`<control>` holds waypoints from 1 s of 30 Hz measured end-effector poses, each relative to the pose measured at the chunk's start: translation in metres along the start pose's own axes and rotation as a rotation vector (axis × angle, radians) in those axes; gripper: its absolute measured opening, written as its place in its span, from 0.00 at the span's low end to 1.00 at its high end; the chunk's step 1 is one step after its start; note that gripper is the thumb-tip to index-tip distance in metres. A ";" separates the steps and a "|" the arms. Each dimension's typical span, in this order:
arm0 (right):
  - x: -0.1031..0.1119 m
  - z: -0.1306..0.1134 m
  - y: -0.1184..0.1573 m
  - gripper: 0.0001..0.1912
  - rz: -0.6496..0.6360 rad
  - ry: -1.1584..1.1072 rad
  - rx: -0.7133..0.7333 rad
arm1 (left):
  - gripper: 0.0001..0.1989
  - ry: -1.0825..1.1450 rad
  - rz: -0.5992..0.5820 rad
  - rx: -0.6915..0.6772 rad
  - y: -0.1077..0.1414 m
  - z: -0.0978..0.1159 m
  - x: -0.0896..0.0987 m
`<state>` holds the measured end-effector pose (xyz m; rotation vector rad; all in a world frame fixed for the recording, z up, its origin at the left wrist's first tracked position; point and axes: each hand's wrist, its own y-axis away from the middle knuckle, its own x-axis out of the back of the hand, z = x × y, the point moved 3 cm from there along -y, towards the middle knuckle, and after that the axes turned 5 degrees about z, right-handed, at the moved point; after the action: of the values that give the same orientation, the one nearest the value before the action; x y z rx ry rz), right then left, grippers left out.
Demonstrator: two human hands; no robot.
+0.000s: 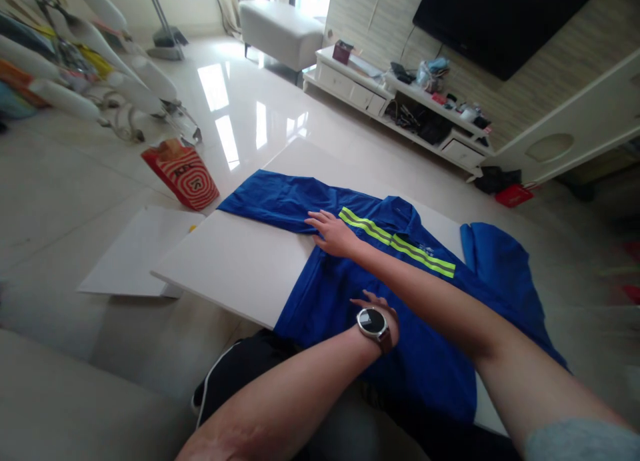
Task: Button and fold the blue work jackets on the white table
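Note:
A blue work jacket (330, 288) with yellow-green and grey reflective stripes lies spread front up on a white table (240, 261). One sleeve (280, 194) stretches toward the table's far left edge; the other sleeve (500, 268) is at the right side, bulging past the edge. My right hand (333, 233) rests with spread fingers on the jacket near the shoulder, beside the stripe's end. Lower down, my left hand (383, 308), with a round watch (373, 321) on its wrist, is over the jacket's front. Its visible fingers are extended and apart; the rest is hidden behind the wrist.
A red-and-white KFC paper bag (187, 174) stands left of the table, near a white board-like panel (140, 254) low down. Beyond are a white TV cabinet (350, 88) with clutter, a grey-white bench (280, 34) and a rack (100, 54) at upper left.

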<state>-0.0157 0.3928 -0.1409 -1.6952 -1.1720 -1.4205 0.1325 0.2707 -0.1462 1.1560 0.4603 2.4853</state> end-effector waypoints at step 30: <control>0.021 0.183 0.239 0.30 0.155 -0.020 -0.729 | 0.38 -0.427 0.269 0.264 0.011 -0.123 0.097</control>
<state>0.2777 0.4624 -0.1429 -2.2166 -0.5215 -1.8630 -0.0230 0.2876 -0.1529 1.9128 0.5477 2.3347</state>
